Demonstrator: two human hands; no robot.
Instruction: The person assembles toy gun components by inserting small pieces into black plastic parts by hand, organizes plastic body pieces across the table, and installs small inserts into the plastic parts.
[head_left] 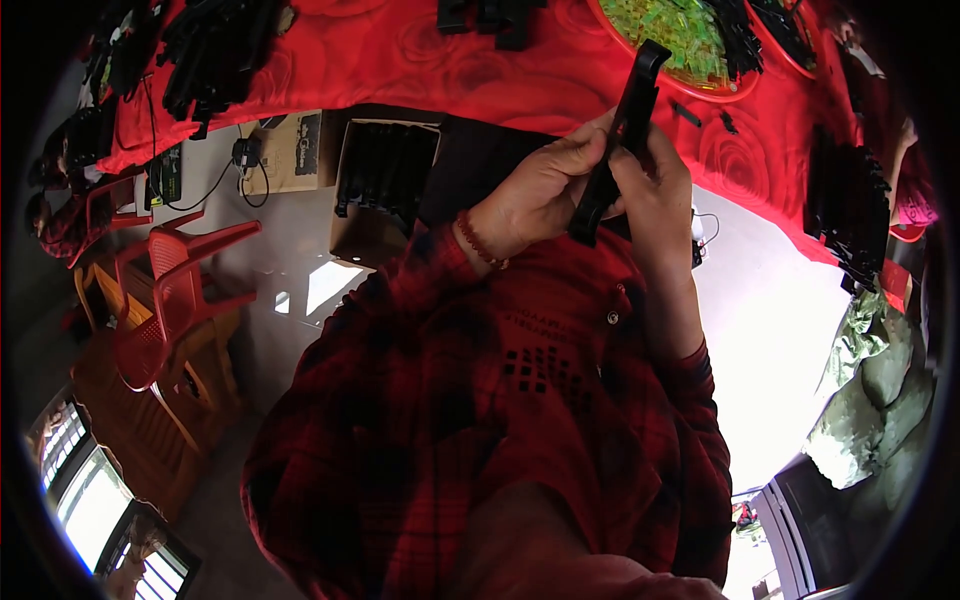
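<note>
Both my hands are raised at the near edge of the red-covered table, around a long black plastic piece with a hooked upper end. It stands tilted, its top leaning right. My left hand, with a red bead bracelet at the wrist, grips the piece from the left, thumb and fingers against its side. On the right, my right hand closes on its middle and lower part, with the thumb on its face. Some fingers are hidden behind the piece. Whether a smaller part sits between my fingers cannot be made out.
On the red tablecloth are a round tray of small yellow-green pieces and black parts. More black parts pile up at right. A cardboard box of black pieces and red chairs stand left. Other people sit at both sides.
</note>
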